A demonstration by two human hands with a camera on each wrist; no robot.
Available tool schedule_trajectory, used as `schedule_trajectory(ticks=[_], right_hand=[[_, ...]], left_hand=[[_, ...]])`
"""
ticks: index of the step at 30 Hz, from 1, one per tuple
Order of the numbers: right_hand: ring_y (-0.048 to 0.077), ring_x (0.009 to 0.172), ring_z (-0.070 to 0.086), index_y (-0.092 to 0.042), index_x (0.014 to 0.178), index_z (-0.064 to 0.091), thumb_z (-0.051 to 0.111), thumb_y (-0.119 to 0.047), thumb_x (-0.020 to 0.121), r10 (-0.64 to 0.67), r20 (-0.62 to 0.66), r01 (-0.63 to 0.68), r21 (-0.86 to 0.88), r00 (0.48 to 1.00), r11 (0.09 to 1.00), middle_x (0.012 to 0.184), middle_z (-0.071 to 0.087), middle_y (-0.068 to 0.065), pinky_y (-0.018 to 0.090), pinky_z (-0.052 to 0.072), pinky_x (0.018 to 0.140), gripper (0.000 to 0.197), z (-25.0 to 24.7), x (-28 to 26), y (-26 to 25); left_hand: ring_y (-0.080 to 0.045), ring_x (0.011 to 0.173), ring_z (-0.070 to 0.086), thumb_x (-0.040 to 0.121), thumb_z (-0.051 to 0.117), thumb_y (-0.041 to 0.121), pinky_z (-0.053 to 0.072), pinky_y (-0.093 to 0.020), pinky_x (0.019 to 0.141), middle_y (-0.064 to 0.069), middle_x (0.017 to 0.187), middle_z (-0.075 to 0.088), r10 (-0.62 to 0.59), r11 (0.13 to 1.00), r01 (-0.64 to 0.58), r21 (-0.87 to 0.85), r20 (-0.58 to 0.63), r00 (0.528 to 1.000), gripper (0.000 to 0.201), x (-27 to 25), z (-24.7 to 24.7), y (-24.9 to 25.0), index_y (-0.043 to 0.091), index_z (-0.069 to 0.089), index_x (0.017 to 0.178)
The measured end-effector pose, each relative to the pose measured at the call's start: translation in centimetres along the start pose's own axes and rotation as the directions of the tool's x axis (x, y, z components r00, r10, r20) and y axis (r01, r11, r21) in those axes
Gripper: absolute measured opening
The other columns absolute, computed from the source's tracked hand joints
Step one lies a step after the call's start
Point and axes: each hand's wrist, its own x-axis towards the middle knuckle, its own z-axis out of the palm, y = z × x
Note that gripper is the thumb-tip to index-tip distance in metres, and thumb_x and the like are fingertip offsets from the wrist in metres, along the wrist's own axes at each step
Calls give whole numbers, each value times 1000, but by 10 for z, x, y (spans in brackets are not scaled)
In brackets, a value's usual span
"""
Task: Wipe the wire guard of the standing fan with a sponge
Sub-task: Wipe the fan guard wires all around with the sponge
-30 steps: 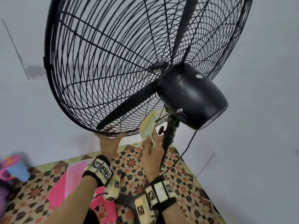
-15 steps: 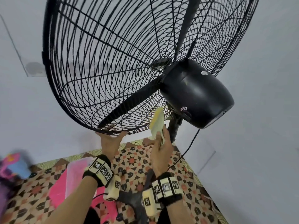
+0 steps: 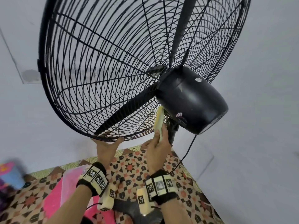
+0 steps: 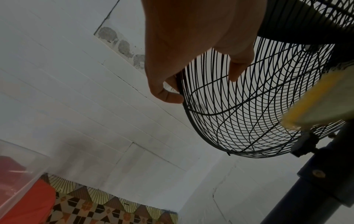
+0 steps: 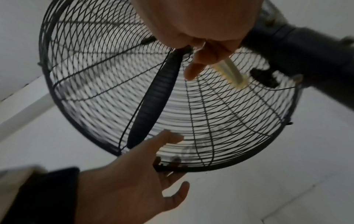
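Note:
The black wire guard (image 3: pixel 103 73) of the standing fan fills the upper head view, tilted towards me. My left hand (image 3: pixel 107 142) grips its bottom rim, with the thumb (image 4: pixel 168 97) hooked round the rim wire and the other fingers on the far side. My right hand (image 3: pixel 159 140) holds a yellow sponge (image 3: pixel 159 121) upright and presses it against the rear wires just below the black motor housing (image 3: pixel 191 101). The sponge (image 5: pixel 231 71) shows edge-on in the right wrist view and also appears as the sponge (image 4: pixel 321 103) at the right of the left wrist view.
The fan's pole (image 3: pixel 172 135) stands right behind the sponge, with a clamp knob (image 4: pixel 306 145) on it. A black cord (image 3: pixel 189 149) hangs from the motor. Below lie a patterned floor (image 3: pixel 129 167), a pink object (image 3: pixel 55 196) and a clear plastic box (image 4: pixel 19 166). White walls surround the fan.
My right hand has slid the sponge up and to the right along the rear wires, closer to the motor housing. My left hand has kept its hold on the bottom rim.

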Motion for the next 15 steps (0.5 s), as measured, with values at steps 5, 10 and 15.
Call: schedule_trajectory(ticks=[5, 10, 15], right_hand=[[13, 50, 64, -41, 146, 48, 50, -29, 108, -48, 111, 36, 107, 993, 994, 98, 74, 3, 29, 55, 47, 40, -3, -30, 0], [14, 61, 73, -32, 151, 46, 48, -22, 109, 0, -14, 1, 62, 1000, 998, 97, 74, -6, 42, 63, 55, 44, 6, -12, 1], [14, 54, 69, -24, 152, 49, 50, -29, 106, -53, 120, 41, 101, 991, 994, 101, 74, -14, 26, 57, 50, 46, -3, -25, -5]], left_hand=[[-30, 146, 41, 83, 88, 27, 37, -29, 104, -12, 161, 39, -7, 1000, 7, -3, -4, 1000, 118, 10, -2, -11, 14, 2, 163], [-24, 144, 40, 79, 92, 32, 34, -31, 110, -3, 158, 39, 5, 1000, -5, -22, 21, 1000, 125, 15, -3, -17, 17, 1, 162], [-30, 147, 39, 79, 92, 30, 35, -34, 114, -10, 162, 37, 3, 999, -3, -35, 4, 1000, 125, 17, -4, -16, 15, -1, 163]])
